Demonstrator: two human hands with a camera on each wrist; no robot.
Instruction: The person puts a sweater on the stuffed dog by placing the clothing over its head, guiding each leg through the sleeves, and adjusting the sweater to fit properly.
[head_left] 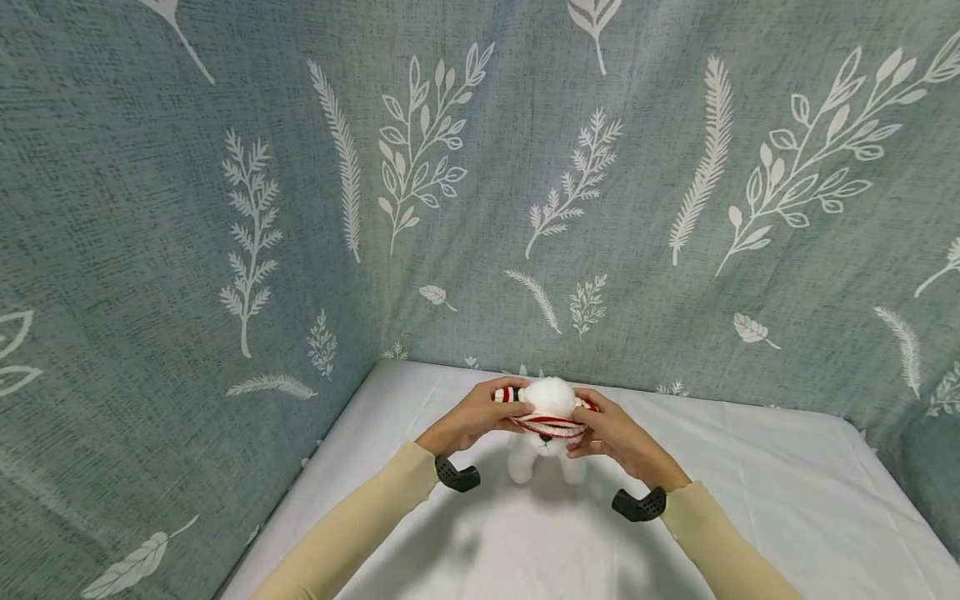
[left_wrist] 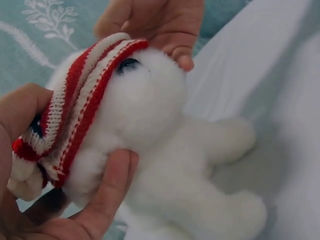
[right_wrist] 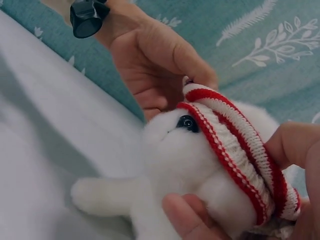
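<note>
A white plush toy animal (head_left: 550,394) with dark eyes stands upright on the white-covered table, its two front legs toward me. Across its head, above the eyes, runs a small red-and-white striped knit garment (right_wrist: 239,150), bunched into a band with the crown poking out above. My left hand (head_left: 471,417) grips the garment at one side, thumb on the knit and fingertips against the cheek. On the opposite side my right hand (head_left: 618,435) holds the band the same way. In the left wrist view a dark eye (left_wrist: 128,65) shows just under the red edge.
The white cloth-covered table (head_left: 750,467) spreads around the toy. Close behind it and to the left hang blue-green curtains (head_left: 480,208) with white leaf prints. A black band (head_left: 456,475) sits on each wrist, below pale sleeves.
</note>
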